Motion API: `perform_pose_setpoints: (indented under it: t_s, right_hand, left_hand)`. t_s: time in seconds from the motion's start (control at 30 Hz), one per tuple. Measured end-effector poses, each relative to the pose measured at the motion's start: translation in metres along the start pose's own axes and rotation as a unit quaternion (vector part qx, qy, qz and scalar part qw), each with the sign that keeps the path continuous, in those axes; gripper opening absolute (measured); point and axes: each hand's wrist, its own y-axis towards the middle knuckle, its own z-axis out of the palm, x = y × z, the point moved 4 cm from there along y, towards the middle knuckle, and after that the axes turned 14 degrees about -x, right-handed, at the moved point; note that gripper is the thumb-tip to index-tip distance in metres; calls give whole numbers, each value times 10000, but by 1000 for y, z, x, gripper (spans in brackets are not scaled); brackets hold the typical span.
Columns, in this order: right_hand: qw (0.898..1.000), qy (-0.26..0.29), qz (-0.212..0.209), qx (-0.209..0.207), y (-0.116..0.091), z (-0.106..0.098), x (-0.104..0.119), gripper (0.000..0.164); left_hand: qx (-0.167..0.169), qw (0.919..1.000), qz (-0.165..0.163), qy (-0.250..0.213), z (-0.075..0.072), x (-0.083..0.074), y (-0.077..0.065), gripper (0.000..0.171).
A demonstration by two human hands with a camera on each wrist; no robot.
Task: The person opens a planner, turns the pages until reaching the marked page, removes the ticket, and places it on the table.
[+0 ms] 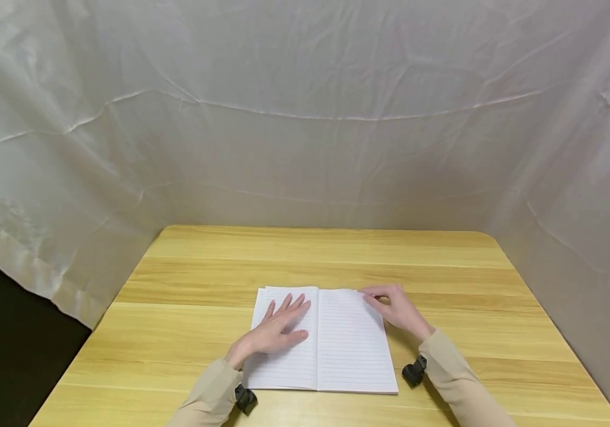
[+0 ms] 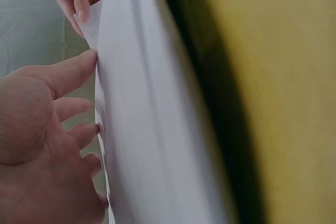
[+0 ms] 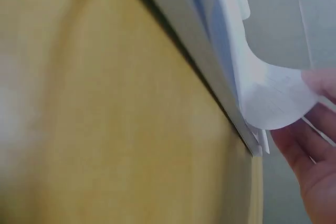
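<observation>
A lined notebook (image 1: 355, 350) lies spread on the wooden table, its centre fold running toward the person. On the left page rests my left hand (image 1: 275, 333), fingers straight and spread, the thumb pointing at the fold. At the top outer corner of the right page, my right hand (image 1: 398, 308) pinches a sheet between thumb and fingers. In the right wrist view that page (image 3: 278, 95) bends up in a curve away from the stack, with the right hand (image 3: 315, 135) at its corner. The left wrist view shows the left hand (image 2: 52, 129) with fingertips against the paper.
The wooden table (image 1: 187, 332) has rounded far corners. Pale fabric curtains (image 1: 337, 160) surround it at the back and both sides. A dark area (image 1: 11, 332) shows beyond the left edge. Small black cameras (image 1: 414, 372) sit on both sleeved wrists.
</observation>
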Motion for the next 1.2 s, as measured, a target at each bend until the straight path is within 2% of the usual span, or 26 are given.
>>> perform_pose_setpoints:
  t_s: [0.27,0.5,0.67,0.77,1.2]
  right_hand:
    - [9973,368,-41,636,-9,1,9,39]
    - [9916,610,93,1140,-13,4,16,41]
    - [9873,744,26,1406,-14,7,21,41]
    - [9859,769,5,1489,-15,8,23,41]
    - [9829,754,-108,1674,-15,13,29,40]
  left_hand:
    - [-364,9983,64,-458,-1,-1,1,64]
    - [-599,9935,-107,-965,-3,-3,4,61]
    - [-706,9902,264,-1178,-4,-8,8,57]
    - [-696,9878,438,-1319,-4,-10,10,55]
    - [-405,9884,335,-1424,1,-11,12,46]
